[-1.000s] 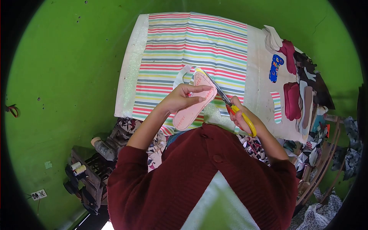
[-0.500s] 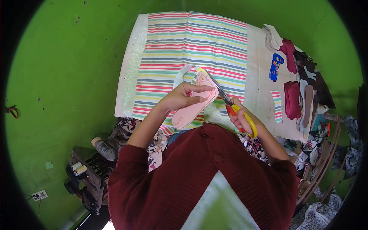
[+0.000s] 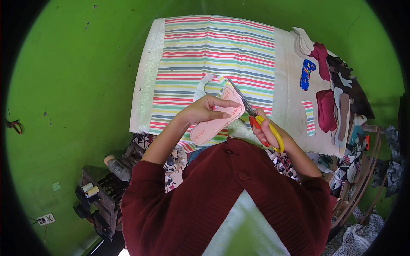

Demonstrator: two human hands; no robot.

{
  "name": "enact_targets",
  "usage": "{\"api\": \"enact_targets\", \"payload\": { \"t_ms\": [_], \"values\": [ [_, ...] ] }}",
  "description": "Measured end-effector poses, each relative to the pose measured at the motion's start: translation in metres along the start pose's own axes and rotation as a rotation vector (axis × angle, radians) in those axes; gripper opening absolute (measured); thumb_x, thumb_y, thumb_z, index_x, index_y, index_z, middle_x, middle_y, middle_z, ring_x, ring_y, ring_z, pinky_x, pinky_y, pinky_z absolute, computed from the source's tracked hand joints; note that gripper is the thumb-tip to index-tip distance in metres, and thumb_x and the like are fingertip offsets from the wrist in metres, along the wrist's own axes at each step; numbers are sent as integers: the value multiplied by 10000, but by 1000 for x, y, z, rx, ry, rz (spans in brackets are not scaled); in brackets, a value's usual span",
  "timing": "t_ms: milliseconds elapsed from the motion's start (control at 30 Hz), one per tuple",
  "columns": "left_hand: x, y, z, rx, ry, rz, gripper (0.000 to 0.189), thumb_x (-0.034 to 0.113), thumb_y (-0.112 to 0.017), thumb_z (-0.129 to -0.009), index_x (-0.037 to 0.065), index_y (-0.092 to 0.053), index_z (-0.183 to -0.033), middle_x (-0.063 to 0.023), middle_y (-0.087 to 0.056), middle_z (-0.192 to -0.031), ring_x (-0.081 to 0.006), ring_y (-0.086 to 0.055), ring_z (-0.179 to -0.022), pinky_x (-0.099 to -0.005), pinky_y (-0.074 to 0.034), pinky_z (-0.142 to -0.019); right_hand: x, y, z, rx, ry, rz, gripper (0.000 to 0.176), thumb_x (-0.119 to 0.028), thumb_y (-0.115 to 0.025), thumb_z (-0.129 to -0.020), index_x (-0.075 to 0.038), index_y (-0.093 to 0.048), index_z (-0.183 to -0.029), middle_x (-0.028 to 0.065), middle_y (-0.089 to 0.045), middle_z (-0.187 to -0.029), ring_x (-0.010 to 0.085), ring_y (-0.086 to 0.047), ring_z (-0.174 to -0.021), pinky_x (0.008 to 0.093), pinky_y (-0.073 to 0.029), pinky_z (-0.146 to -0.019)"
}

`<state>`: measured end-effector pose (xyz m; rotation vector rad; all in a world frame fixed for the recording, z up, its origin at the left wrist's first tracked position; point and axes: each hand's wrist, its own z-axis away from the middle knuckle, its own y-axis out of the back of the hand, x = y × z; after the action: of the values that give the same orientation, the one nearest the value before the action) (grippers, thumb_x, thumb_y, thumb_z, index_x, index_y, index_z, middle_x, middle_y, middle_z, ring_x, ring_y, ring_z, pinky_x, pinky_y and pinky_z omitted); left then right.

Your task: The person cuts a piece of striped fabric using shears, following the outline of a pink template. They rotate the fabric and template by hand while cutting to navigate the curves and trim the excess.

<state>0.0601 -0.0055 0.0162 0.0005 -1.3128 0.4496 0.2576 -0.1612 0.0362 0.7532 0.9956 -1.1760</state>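
My left hand point(image 3: 205, 109) pinches a pink sole-shaped piece point(image 3: 206, 131) printed with PARATEX, thumb and forefinger over its middle. A pen-like outline runs around the inside of its edge. My right hand point(image 3: 267, 130) grips scissors point(image 3: 276, 134) with yellow and red handles. Their blades lie along the right edge of the sole piece, points toward the wall. A curled strip of striped offcut point(image 3: 200, 90) hangs off the far end of the piece. Beneath both hands is striped fabric point(image 3: 213, 51) spread on the table.
To the right lie a striped cut piece point(image 3: 308, 117), a blue patterned piece point(image 3: 306, 74), and maroon pieces point(image 3: 326, 111) in stacks. A small wooden stand point(image 3: 100, 198) with thread spools point(image 3: 91, 191) is at left, near a clear bottle point(image 3: 118, 168). Fabric scraps fill the floor below the table.
The sole piece and my left hand have shifted very slightly toward me and to the right. The scissor handles sit slightly farther left, with the blades still at the piece's edge.
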Motion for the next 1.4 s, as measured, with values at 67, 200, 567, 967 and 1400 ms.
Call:
{"api": "enact_targets", "payload": {
  "t_ms": [67, 200, 567, 967, 1400],
  "values": [
    [0, -2, -1, -11, -24, -25, 380, -21, -578, -762, 52, -538, -1133, -11, -599, -943, -21, -509, -756, -167, -415, -677, 0, 2, 0, 6, 13, 8, 606, -649, -224, -792, -75, -288, -976, 15, -382, -636, 74, -358, -532, 208, -316, -450],
    [1, 1, 1, -30, -24, -10, 386, 5, -591, -763, 83, -541, -1137, -1, -609, -883, -17, -500, -719, -168, -412, -659, -5, 4, 4, -2, -5, 62, 577, -648, -222, -793, -90, -287, -925, 18, -386, -649, 70, -362, -528, 204, -310, -443],
    [6, 8, 2, -97, 25, -123, 363, 8, -605, -748, 81, -568, -1102, -5, -613, -913, -28, -493, -744, -193, -410, -697, -6, 2, 3, 5, -51, -6, 532, -620, -244, -812, -99, -281, -919, 7, -360, -638, 64, -340, -508, 199, -307, -434],
    [4, 15, 0, -183, 34, -157, 336, 6, -622, -729, 61, -592, -1059, -30, -621, -941, -39, -509, -786, -192, -398, -725, 3, -1, 2, 11, -46, -23, 604, -648, -244, -792, -86, -287, -1010, -7, -351, -612, 54, -340, -508, 187, -317, -446],
    [-1, 23, -3, -369, -20, -278, 364, -24, -607, -713, 60, -587, -1066, -18, -615, -902, -46, -491, -760, -202, -401, -688, 13, -2, 1, 41, 13, -243, 681, -686, -231, -760, -82, -301, -1067, -32, -316, -592, 30, -287, -466, 168, -262, -392]
  ]
}}
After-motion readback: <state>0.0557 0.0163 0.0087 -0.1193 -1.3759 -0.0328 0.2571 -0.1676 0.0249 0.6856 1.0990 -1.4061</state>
